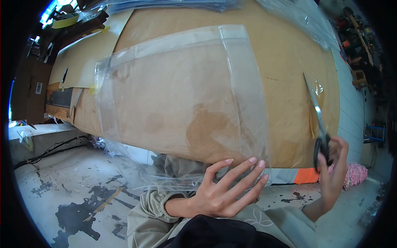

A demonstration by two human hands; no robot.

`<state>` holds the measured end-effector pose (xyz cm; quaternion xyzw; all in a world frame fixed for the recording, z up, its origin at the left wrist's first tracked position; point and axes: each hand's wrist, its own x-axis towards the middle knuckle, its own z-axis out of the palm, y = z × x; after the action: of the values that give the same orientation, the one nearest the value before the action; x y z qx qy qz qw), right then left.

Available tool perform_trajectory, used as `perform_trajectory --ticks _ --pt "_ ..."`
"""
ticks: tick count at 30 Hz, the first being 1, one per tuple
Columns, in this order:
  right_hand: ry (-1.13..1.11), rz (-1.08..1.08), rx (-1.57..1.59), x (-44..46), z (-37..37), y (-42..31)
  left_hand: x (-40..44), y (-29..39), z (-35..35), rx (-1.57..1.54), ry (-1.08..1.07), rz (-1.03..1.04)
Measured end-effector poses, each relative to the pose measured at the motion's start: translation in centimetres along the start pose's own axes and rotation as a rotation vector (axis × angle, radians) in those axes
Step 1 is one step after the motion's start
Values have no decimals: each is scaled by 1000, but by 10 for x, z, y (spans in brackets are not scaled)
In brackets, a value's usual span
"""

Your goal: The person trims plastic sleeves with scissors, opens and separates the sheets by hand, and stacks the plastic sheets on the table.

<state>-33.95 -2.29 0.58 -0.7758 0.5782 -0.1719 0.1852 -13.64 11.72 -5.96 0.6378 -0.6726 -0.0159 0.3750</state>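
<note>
A clear plastic sheet (165, 95) with folded or layered borders lies over the brown paper-covered table (289, 103). Its near edge hangs over the front of the table. My left hand (227, 190) rests with spread fingers on the sheet's near right corner. At the right edge of the table, my right hand (336, 165) grips the black handles of a pair of scissors (318, 113). Their blades look closed and point away from me, apart from the sheet.
More clear plastic (178, 4) is stacked at the far edge, with another crumpled piece (302, 20) at far right. A yellow tape roll (65, 20) and a cardboard box (31, 91) stand at left. A pink fluffy bundle (353, 174) sits beyond my right hand.
</note>
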Motion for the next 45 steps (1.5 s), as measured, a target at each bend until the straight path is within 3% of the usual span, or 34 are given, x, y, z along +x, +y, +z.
perform_trajectory --ticks 2,5,8,11,14,17,20,23,29,31,32,34,37,40,42,45 --pt "120 -192 -184 28 11 3 -3 -3 -6 -8 -37 34" --pt "328 -659 -642 50 27 -35 -7 -4 -8 -14 -40 63" --pt "-206 -453 165 45 38 -55 -9 -2 -10 9 -40 99" --pt "-580 -314 402 43 48 -61 -12 -2 -11 24 -85 165" --pt "-542 -449 299 50 53 -56 -13 0 -12 24 -105 168" --pt "-559 -369 300 49 51 -67 -21 0 -11 47 -135 178" --pt "-445 -559 248 51 58 -63 -17 10 -11 238 -125 43" --pt "-249 -796 141 58 65 -57 -21 -5 -10 414 -284 9" --pt "-16 -1030 -77 79 77 -56 -33 -14 -21 352 -294 121" --pt "158 -809 -85 119 76 -58 -41 -2 -36 171 -444 80" --pt "116 -655 -71 138 70 -59 -44 3 -40 80 -514 58" --pt "116 -576 67 156 67 -65 -46 2 -41 141 -490 54" --pt "110 -631 -200 164 55 -60 -41 -2 -38 279 -423 71" --pt "272 -589 -316 139 41 -50 -31 0 -25 326 -343 21" --pt "179 -471 -363 122 33 -21 -22 2 -24 374 -367 -17" --pt "93 -374 -414 94 37 4 1 7 -36 85 -532 -142"
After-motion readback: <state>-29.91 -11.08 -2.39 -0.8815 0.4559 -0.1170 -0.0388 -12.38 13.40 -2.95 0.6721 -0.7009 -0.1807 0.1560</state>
